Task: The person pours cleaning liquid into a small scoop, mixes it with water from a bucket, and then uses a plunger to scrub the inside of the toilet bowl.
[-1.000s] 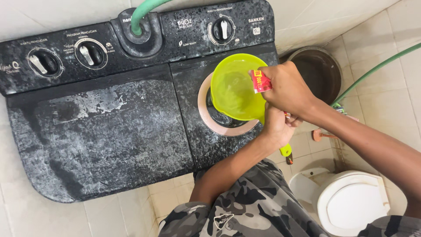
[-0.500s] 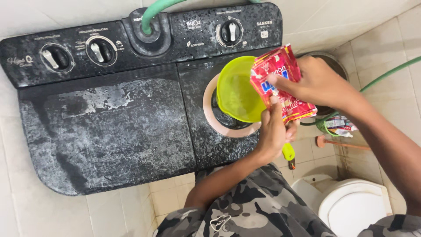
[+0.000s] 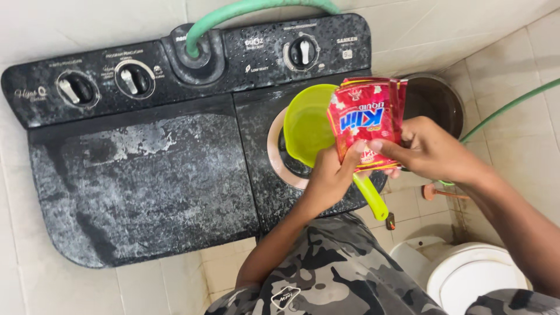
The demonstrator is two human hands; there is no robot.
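A black washing machine [image 3: 146,169] is sitting at left, a green hose [image 3: 233,14] is feeding its far edge, and a white toilet [image 3: 472,277] is standing near right.

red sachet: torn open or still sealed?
Cannot tell. The red sachet is pinched between left hand and right hand; no tear visible.

A washing machine [image 3: 146,175] is standing against the wall, with a hose [image 3: 233,11] being fed into its rear panel. Over its right-hand opening a scoop [image 3: 309,125] is being held by the left hand [image 3: 329,178], and a sachet [image 3: 364,122] is being held just right of it by the right hand [image 3: 431,149]. A bucket [image 3: 437,99] is standing behind the sachet, a toilet [image 3: 472,274] at the lower right.
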